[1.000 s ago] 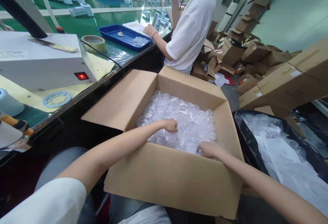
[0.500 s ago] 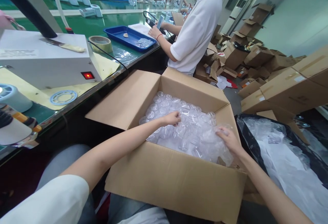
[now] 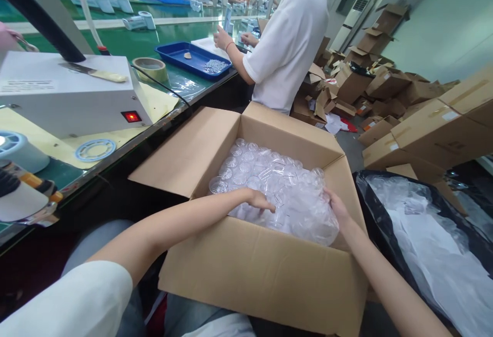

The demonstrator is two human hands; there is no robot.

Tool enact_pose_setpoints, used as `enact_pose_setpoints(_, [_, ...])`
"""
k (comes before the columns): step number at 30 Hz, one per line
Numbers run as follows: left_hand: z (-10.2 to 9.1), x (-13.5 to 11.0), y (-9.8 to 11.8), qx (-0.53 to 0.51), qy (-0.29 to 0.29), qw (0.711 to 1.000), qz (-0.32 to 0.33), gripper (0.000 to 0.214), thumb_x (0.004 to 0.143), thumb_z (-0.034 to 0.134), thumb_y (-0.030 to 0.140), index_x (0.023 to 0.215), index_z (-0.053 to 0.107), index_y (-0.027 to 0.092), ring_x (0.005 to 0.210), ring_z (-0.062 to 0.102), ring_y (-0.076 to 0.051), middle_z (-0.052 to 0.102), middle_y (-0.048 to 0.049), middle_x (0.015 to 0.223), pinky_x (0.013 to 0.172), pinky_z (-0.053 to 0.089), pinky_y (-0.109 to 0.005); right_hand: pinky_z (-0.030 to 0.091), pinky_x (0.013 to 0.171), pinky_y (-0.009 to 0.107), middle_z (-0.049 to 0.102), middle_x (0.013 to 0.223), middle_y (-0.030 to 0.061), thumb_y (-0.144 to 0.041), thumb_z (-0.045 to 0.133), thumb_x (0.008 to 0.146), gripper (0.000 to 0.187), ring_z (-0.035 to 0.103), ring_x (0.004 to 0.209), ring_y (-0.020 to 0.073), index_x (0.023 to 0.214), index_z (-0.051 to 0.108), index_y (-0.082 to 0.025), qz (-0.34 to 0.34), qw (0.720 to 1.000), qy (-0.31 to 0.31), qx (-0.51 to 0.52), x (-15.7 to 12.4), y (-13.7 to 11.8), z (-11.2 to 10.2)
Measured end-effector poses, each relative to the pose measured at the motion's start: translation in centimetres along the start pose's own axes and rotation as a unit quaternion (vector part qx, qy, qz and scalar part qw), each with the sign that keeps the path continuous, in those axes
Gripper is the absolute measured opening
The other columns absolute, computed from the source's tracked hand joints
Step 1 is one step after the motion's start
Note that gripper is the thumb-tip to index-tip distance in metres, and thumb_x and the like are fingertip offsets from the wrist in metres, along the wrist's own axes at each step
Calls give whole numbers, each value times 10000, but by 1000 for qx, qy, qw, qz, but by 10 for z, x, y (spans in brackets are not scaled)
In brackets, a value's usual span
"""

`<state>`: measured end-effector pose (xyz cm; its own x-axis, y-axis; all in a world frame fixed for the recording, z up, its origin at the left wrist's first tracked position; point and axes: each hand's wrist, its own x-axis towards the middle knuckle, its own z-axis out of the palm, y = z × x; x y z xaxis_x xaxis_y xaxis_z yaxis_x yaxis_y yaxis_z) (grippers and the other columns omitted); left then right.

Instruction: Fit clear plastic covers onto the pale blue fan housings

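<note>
The left hand's point(image 3: 261, 201) fingers are stretched forward and slightly parted, the index reaching furthest, low over clear plastic pieces point(image 3: 241, 167); whether the tips touch them I cannot tell. The right hand point(image 3: 337, 207) has its fingers drawn together, pinching the edge of a crumpled clear plastic film point(image 3: 311, 212). The film bulges over the pieces toward the cardboard box's point(image 3: 265, 275) near right corner. The round-ended pieces lie crowded inside that box, most plainly seen toward its far left corner. Both forearms cross the box's walls, and its left flap point(image 3: 188, 147) is folded outward toward the worktop point(image 3: 177, 31).

Just right of the box stands a black bag point(image 3: 379, 247) with clear plastic and white sheets point(image 3: 427, 255) in it. Along the worktop's near edge, a white machine point(image 3: 65, 106) with a glowing red switch point(image 3: 131, 116) stands on a yellow sheet point(image 3: 159, 98), a knife point(image 3: 88, 71) lying on its top. A pale blue ring point(image 3: 79, 151) lies on the sheet in front. Past the machine sit a tape roll point(image 3: 152, 76) and a blue tray point(image 3: 171, 53) holding small pale granules point(image 3: 214, 66). Beyond, a co-worker point(image 3: 287, 44) in a white top stands at the worktop's edge, one raised hand point(image 3: 222, 39) at a pale blue part point(image 3: 227, 18). Stacked cartons point(image 3: 427, 126) fill the floor at the right.
</note>
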<state>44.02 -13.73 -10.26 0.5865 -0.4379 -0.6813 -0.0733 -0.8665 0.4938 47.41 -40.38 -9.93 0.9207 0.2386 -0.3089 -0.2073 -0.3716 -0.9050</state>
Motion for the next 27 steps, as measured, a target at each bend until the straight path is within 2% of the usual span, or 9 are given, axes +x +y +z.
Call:
enact_pose_setpoints(2, [7,4,3,24,-13,1000,4,300,903,538,374,1065,610,132,977,610,-207,627,-75,1092,864,511,-408,481,651,331,663,696,28,-670,304,872,591,620,642,176,828,632,-181,10,999,-25,-37,0,3,1])
enact_pose_setpoints(5, [16,11,2,50,-12,999,5,268,901,552,324,1092,599,142,1015,596,-207,608,-85,1141,885,505,-418,472,600,284,599,628,-17,-591,410,907,492,561,559,121,735,592,-168,30,988,-92,-120,-3,9,5])
enact_pose_setpoints(9, [23,20,-5,60,27,998,-5,286,899,556,312,1130,581,144,1040,587,-216,590,-93,1174,893,503,-431,446,527,232,514,554,-68,-416,599,877,364,500,489,81,644,562,-139,59,941,-212,-257,-10,20,21])
enact_pose_setpoints(11, [23,23,-7,55,44,997,-9,278,901,552,312,1122,585,147,1031,590,-212,593,-90,1168,889,506,-424,461,550,236,544,589,-58,-374,625,864,320,527,533,90,654,581,-136,61,917,-238,-314,-12,24,30])
enact_pose_setpoints(15, [19,24,-7,42,40,998,-2,266,903,551,312,1107,592,146,1001,600,-204,604,-84,1142,866,517,-406,497,698,316,625,807,-3,-354,631,858,219,595,733,147,854,629,-135,28,895,-213,-390,-11,27,41])
enact_pose_setpoints(17, [17,21,-5,39,20,999,7,280,898,560,310,1120,583,141,1007,598,-206,600,-87,1145,864,517,-412,496,767,367,629,932,30,-355,622,865,263,603,819,171,1021,604,-144,13,892,-199,-406,-10,28,43])
enact_pose_setpoints(19, [16,16,-3,34,-11,999,14,274,896,562,309,1109,587,139,1010,596,-204,601,-88,1144,867,515,-413,487,821,397,626,1006,51,-360,611,874,294,603,885,185,1079,587,-151,4,890,-205,-407,-8,28,44])
enact_pose_setpoints(24, [9,9,-8,-15,-98,995,0,253,897,562,321,1050,609,126,910,623,-178,634,-71,1048,792,541,-366,493,797,370,643,846,10,-375,595,885,253,617,816,172,818,626,-133,8,896,-226,-383,-1,31,44])
enact_pose_setpoints(27, [7,12,-12,-50,-81,995,-23,290,904,548,341,1095,589,126,912,624,-179,625,-80,1069,784,545,-369,486,757,344,619,762,-11,-373,619,865,266,604,755,156,744,602,-136,-7,915,-199,-350,1,28,41])
